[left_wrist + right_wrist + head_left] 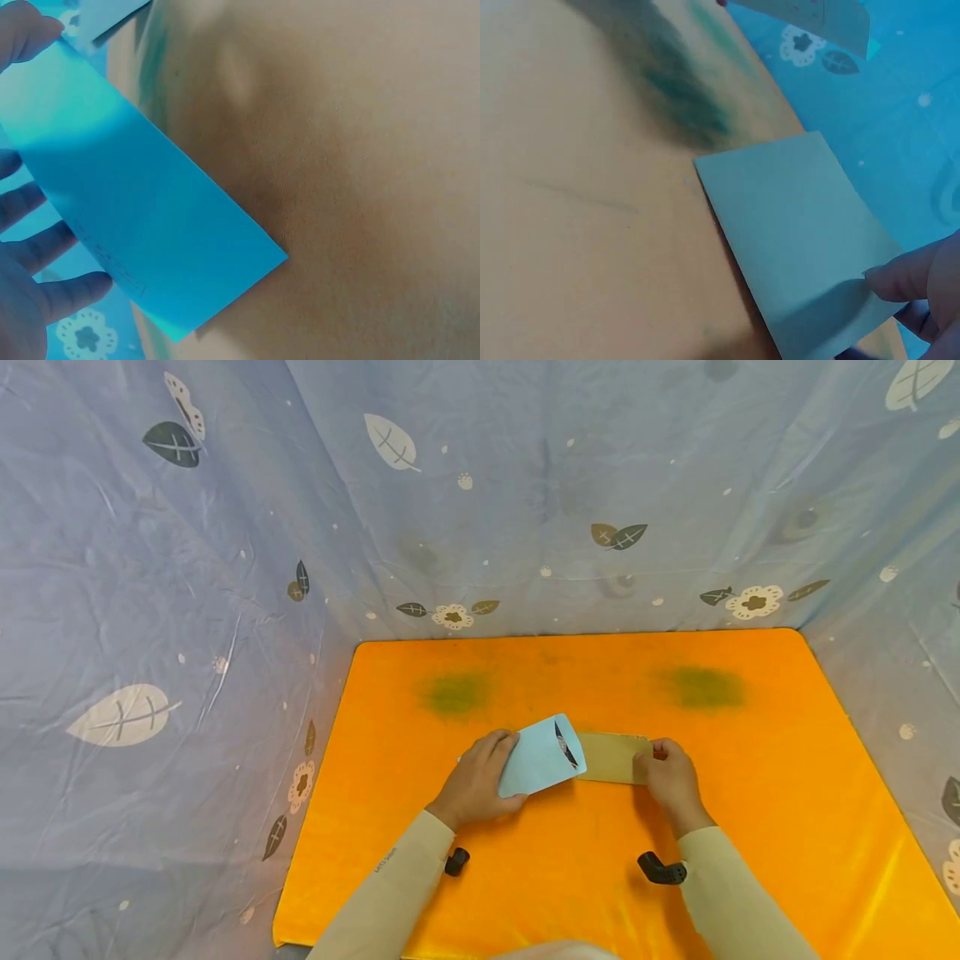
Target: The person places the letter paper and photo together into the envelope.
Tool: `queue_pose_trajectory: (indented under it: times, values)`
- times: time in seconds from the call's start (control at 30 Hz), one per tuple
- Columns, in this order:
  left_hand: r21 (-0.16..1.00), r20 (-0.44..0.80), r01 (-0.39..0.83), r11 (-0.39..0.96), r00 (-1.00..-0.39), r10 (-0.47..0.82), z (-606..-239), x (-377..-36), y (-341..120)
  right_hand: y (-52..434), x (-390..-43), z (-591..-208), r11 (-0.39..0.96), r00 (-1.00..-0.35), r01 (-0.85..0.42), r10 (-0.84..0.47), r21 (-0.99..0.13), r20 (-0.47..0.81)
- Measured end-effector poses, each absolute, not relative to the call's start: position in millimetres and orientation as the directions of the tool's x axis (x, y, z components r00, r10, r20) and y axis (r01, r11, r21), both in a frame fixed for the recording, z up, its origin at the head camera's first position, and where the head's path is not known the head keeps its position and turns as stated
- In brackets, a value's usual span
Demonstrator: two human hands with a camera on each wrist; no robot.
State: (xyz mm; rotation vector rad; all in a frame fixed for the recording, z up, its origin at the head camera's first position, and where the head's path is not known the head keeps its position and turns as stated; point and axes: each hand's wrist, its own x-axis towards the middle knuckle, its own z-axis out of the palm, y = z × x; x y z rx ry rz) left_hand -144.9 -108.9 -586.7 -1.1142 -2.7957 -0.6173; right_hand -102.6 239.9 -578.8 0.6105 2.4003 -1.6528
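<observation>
A light blue paper envelope (534, 758) is held by my left hand (480, 781), thumb on the near edge and fingers on the far edge. Its right end gapes in a narrow slit with a dark, patterned inside. In the left wrist view, faint small print runs along one long edge of the envelope (157, 195). My right hand (672, 781) pinches a plain tan paper rectangle (617, 758) at its right end. The right wrist view has the thumb on top of the tan paper (795, 232), fingers beneath. From the head, the envelope's open end overlaps the paper's left end.
An orange padded mat (787, 760) lies under both hands, with two dark green smudges toward the back. Pale blue curtains (525, 485) with leaf and flower prints hang at the back and both sides. Black wrist devices (662, 868) stick out inward from the sleeves.
</observation>
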Motion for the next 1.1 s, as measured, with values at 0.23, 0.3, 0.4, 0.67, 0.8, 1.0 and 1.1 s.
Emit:
queue_pose_trajectory:
  times: [0.23, 0.3, 0.4, 0.67, 0.8, 1.0, 1.1]
  values:
    - [0.335, 0.222, 0.676, 0.657, -0.734, 0.642, -588.1, -144.8, -110.0, 247.0, -101.3, -579.7, 0.285, -0.908, 0.412, 0.206, -0.865, -0.364]
    - [0.336, 0.217, 0.672, 0.660, -0.737, 0.640, -587.8, -144.8, -110.0, 250.0, -100.8, -581.4, 0.261, -0.911, 0.404, 0.194, -0.877, -0.363]
    - [0.336, 0.209, 0.666, 0.666, -0.742, 0.637, -587.7, -144.5, -109.8, 254.5, -100.0, -582.4, 0.202, -0.916, 0.391, 0.179, -0.898, -0.359]
    - [0.330, 0.197, 0.665, 0.670, -0.743, 0.640, -589.3, -143.4, -109.3, 266.1, -99.4, -581.7, 0.142, -0.933, 0.339, 0.181, -0.930, -0.312]
    - [0.333, 0.192, 0.663, 0.670, -0.744, 0.640, -589.8, -142.4, -108.9, 271.5, -99.6, -580.0, 0.129, -0.935, 0.324, 0.197, -0.937, -0.296]
    - [0.332, 0.183, 0.660, 0.674, -0.746, 0.640, -590.0, -142.1, -108.6, 274.7, -97.1, -569.6, 0.059, -0.931, 0.297, 0.241, -0.953, -0.276]
    - [0.332, 0.183, 0.660, 0.674, -0.746, 0.640, -590.5, -142.4, -108.2, 275.6, -96.1, -565.7, 0.025, -0.931, 0.275, 0.256, -0.961, -0.260]
